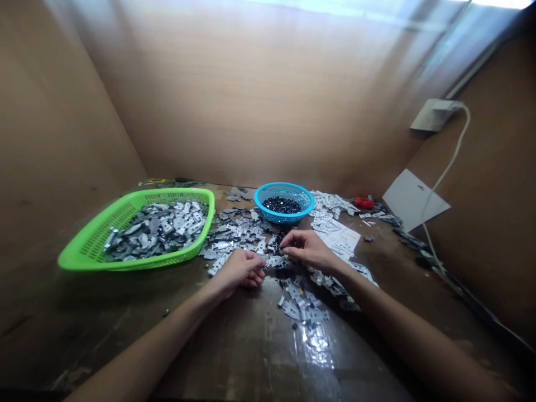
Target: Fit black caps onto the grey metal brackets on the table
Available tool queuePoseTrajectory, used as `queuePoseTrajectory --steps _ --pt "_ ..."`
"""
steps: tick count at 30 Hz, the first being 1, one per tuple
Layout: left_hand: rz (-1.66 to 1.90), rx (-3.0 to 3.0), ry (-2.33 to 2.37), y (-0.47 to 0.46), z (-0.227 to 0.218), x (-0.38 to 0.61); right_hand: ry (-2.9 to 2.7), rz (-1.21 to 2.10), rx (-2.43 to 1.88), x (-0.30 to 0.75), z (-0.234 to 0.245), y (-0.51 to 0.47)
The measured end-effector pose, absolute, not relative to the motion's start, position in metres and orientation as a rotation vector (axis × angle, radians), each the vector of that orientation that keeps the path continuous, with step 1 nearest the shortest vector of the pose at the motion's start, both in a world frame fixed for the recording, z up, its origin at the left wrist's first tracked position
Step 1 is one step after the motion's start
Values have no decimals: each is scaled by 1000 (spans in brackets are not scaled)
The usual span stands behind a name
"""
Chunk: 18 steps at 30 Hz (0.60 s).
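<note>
My left hand (242, 269) is closed, thumb and forefinger pinched at the left end of a small flat metal plate (274, 261). The other fingers curl under the palm. Just to the right, my right hand (306, 248) has its fingertips drawn together by the plate's right end; whatever is between them is too small to make out. Small black parts (275, 241) lie in a pile right behind the fingers. Beyond them stands a blue plastic basket (285, 218) holding many more of these black parts. Loose metal plates (240, 230) are heaped behind my left hand.
A green basket (136, 267) full of metal plates stands at the left. More plates (302, 304) lie in front of my right hand. A paper sheet (347, 237), a red object (363, 202) and a white card (414, 198) are at the right, near a hanging cable (454, 151).
</note>
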<state>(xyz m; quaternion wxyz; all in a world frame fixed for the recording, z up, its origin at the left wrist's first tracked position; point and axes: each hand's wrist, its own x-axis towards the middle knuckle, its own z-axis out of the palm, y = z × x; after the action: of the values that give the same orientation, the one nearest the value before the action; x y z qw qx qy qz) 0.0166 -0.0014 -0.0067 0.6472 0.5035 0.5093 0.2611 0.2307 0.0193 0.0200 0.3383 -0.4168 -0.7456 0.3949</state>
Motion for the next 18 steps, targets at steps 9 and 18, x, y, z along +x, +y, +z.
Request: queuePoseTrajectory --steps 9,18 --pt "609 1141 1151 -2 -9 17 -2114 711 -1017 205 4 2" --pt "627 1124 1149 -2 -8 17 -2171 603 -1019 204 3 -1"
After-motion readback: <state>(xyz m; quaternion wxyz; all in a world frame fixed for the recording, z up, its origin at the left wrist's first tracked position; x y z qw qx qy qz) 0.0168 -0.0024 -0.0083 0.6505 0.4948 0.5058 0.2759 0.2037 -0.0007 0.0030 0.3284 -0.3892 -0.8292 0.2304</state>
